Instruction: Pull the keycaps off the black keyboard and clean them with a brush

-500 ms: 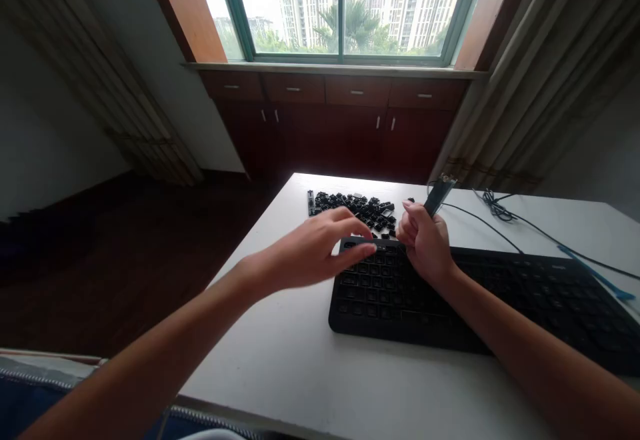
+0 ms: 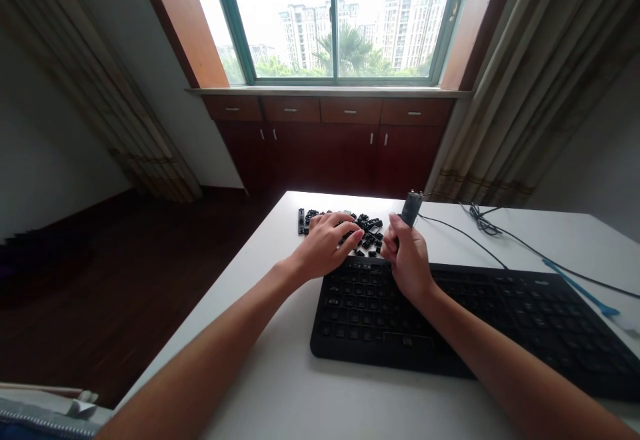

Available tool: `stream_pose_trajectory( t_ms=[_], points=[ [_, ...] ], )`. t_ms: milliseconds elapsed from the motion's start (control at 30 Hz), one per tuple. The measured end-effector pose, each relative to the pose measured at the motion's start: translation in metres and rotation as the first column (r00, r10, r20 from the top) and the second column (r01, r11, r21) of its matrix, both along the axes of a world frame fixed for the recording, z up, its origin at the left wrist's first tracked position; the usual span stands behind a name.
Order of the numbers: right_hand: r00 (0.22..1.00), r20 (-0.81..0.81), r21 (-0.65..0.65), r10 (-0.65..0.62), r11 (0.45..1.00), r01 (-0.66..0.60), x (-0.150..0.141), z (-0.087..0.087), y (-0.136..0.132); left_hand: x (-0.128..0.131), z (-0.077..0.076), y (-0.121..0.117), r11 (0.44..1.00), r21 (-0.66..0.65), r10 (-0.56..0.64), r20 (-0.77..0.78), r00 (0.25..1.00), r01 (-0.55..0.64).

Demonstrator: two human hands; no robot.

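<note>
My left hand [image 2: 327, 243] reaches over a pile of loose black keycaps [image 2: 371, 221], its fingers spread and slightly bent. Nothing shows between its thumb and index finger, though some fingertips are over the caps. My right hand [image 2: 409, 257] is closed around a dark, narrow, flat-sided tool [image 2: 411, 208] that sticks up past the thumb; its exact kind is unclear. That hand hovers over the upper edge of a black keyboard [image 2: 360, 350]. Many of the keyboard's key sites on the left are bare of caps. The right forearm crosses above its middle.
The white table [image 2: 260, 393] carries everything. A black cable [image 2: 483, 220] lies bundled behind the keyboard and trails right. Beside it rests a thin blue tool [image 2: 583, 287]. Beyond the table stand wooden cabinets [image 2: 325, 153] under a window.
My left hand has moved from above the keyboard's upper left corner to the keycap pile. The right hand keeps its grip, with the tool more upright. The camera view has tilted up slightly.
</note>
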State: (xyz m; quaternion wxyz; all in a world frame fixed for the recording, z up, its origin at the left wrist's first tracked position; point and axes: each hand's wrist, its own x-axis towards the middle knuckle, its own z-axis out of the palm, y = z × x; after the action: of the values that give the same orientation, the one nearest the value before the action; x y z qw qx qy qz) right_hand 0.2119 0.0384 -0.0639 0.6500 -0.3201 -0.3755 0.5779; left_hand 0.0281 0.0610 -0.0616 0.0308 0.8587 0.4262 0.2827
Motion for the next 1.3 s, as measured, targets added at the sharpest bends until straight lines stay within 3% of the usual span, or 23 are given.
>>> stream_pose_trajectory(
  t_ms=[233,433,700,933,1133,1300],
  points=[
    [1.0,-0.021,0.048,-0.003,0.999,0.004,0.0,-0.001,0.001,0.001,0.003,-0.022,0.994,0.082,-0.087,0.121,0.989,0.077],
    [0.993,0.092,0.123,-0.075,0.99,0.063,0.0,-0.001,0.001,0.004,0.0,-0.027,0.99,0.097,-0.111,0.075,0.991,0.103],
    [0.989,0.139,0.157,-0.042,0.987,0.02,0.001,-0.003,-0.003,0.008,0.001,-0.029,0.987,0.117,-0.12,0.085,0.989,0.11],
    [0.995,-0.047,0.17,0.088,0.982,-0.079,0.007,-0.002,-0.003,0.005,-0.001,-0.028,0.988,0.118,-0.112,0.124,0.986,0.097],
    [0.987,0.077,0.171,-0.138,0.978,0.123,0.002,0.0,-0.003,0.006,0.001,-0.03,0.994,0.056,-0.098,0.163,0.982,0.09],
    [0.903,0.249,0.184,-0.349,0.933,0.31,0.007,0.0,-0.002,0.011,0.001,-0.029,0.986,-0.154,0.014,0.443,0.896,0.06]
  ],
)
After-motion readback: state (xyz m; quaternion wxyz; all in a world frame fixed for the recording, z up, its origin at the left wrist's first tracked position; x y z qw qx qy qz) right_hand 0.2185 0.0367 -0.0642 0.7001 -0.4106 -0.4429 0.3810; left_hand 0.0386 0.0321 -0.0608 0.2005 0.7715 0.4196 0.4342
